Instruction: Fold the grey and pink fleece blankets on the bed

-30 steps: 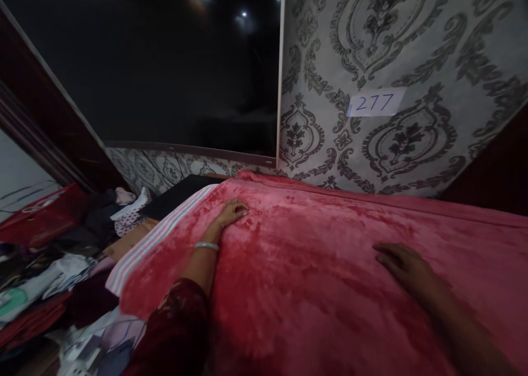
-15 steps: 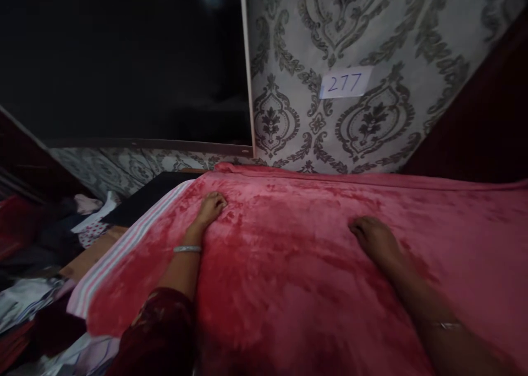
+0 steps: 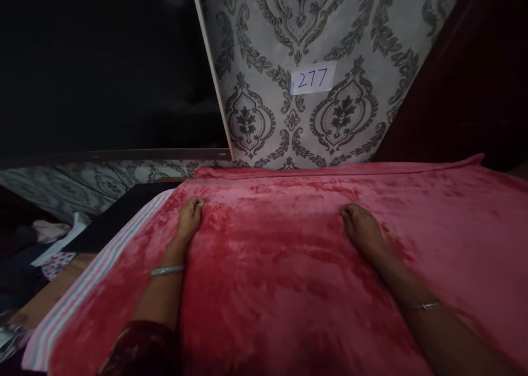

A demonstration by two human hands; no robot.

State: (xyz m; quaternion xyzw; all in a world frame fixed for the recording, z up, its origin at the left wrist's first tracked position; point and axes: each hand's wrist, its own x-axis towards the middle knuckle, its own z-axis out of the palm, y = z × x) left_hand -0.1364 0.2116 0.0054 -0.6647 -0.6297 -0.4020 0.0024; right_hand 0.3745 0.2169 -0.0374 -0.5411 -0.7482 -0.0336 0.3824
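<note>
Head view: red blanket (image 3: pixel 289 288) fills the lower frame.
Left hand (image 3: pixel 188 219): flat, near the left edge.
Right hand (image 3: pixel 363 227): flat, slid farther up than before.

Both palms lie flat on a plush red blanket (image 3: pixel 280 266), the left hand (image 3: pixel 188 217) near its striped edge and the right hand (image 3: pixel 361 227) well apart, below patterned wallpaper (image 3: pixel 264 45) bearing a paper label (image 3: pixel 313 78) reading 277.
</note>
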